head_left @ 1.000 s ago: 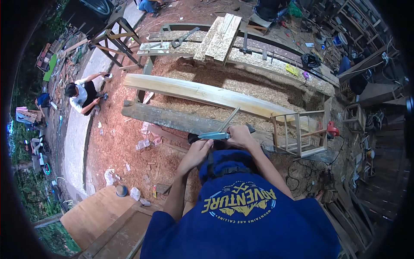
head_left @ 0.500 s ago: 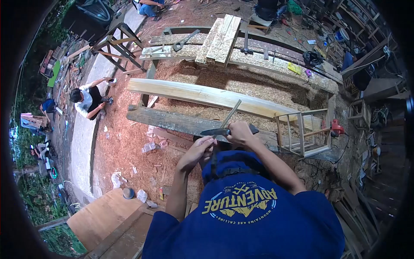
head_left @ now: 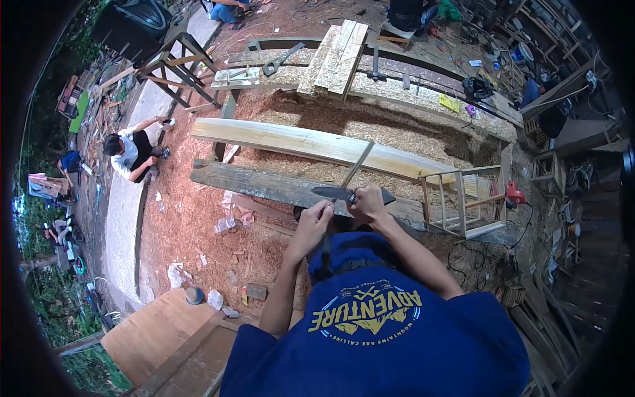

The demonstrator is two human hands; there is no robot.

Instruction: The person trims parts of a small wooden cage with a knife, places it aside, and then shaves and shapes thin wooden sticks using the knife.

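My right hand (head_left: 368, 204) is wrapped round a knife (head_left: 331, 192), its dark blade pointing left. A thin wooden stick (head_left: 359, 163) slants up and away to the right, crossing the blade just left of that hand. At the stick's near end the fingers of my left hand (head_left: 316, 223) are pinched together, seemingly round it; the end itself is mostly hidden. Both hands are close together in front of my body. Just beyond them lies a weathered grey plank (head_left: 264, 183), and past it a pale planed board (head_left: 297, 139).
A small wooden frame (head_left: 463, 202) stands at the right by a red power tool (head_left: 514, 193). Farther off, a bench carries short boards (head_left: 342, 56), a handsaw (head_left: 283, 59) and a hammer (head_left: 376, 66). Shavings cover the ground. A person (head_left: 135, 152) crouches at the left.
The stick has moved up and slightly right, its far end now overlapping the pale board. My left hand has shifted slightly up and right; the blade sits a little higher.
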